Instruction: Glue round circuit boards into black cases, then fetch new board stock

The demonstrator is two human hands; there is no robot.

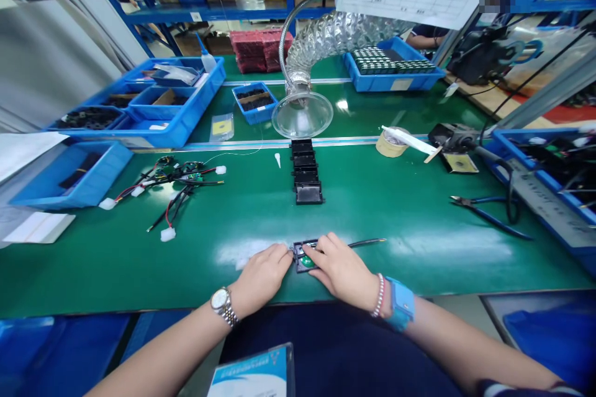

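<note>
A small black plastic case (298,265) with a green circuit board (307,261) inside lies on the green mat near its front edge. My right hand (342,263) is closed over the case's right side, fingers pressing on the board and case. From under that hand a black cable (367,242) runs out to the right, its end bare. At the left edge of the case, my left hand (265,270) pinches something dark, perhaps a wire; the fingers mostly hide it. Beyond the hands stands a column of several black cases (308,193).
Wired circuit boards (186,177) with white connectors lie at left. A clear fume hood (302,116) hangs at the back. To the right are cutting pliers (488,214), a tape roll (392,142), a soldering iron holder (454,136) and a blue bin (549,198).
</note>
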